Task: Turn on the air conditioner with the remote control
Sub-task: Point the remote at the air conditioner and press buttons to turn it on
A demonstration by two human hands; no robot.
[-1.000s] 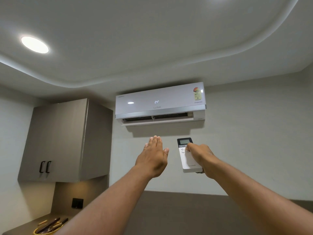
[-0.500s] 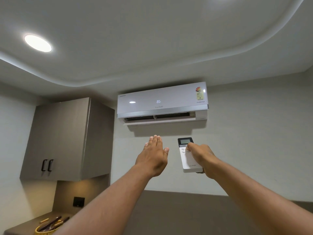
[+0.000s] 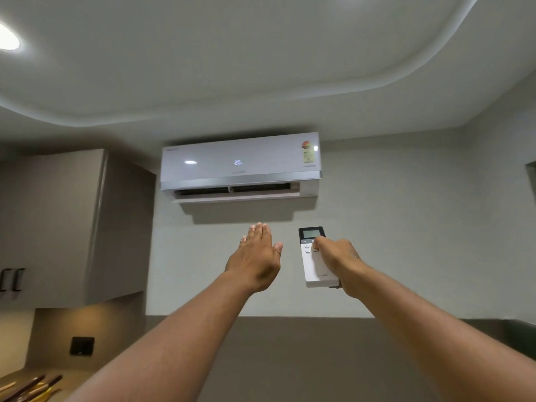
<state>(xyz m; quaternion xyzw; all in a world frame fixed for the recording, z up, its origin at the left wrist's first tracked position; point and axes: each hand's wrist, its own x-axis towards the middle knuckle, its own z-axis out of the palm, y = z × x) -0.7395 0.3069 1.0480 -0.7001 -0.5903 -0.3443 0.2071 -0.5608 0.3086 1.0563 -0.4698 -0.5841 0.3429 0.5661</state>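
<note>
A white air conditioner (image 3: 240, 166) hangs high on the wall ahead, its flap tilted open and lit digits glowing on its front panel. Below it, my right hand (image 3: 338, 258) grips a white remote control (image 3: 316, 268) with a dark screen end, held upright and aimed at the unit; my thumb rests on its buttons. My left hand (image 3: 256, 258) is raised flat beside the remote, palm toward the wall, fingers straight and together, holding nothing.
A grey wall cabinet (image 3: 72, 224) with dark handles hangs at the left. Under it sits a dark wall socket (image 3: 82, 345) and a counter corner with utensils (image 3: 29, 387). A round ceiling light (image 3: 7, 37) glows at top left.
The display digits changed from 24 to about 20. The view shifted right, so the cabinet and light slid left. Both hands stay raised in the same pose.
</note>
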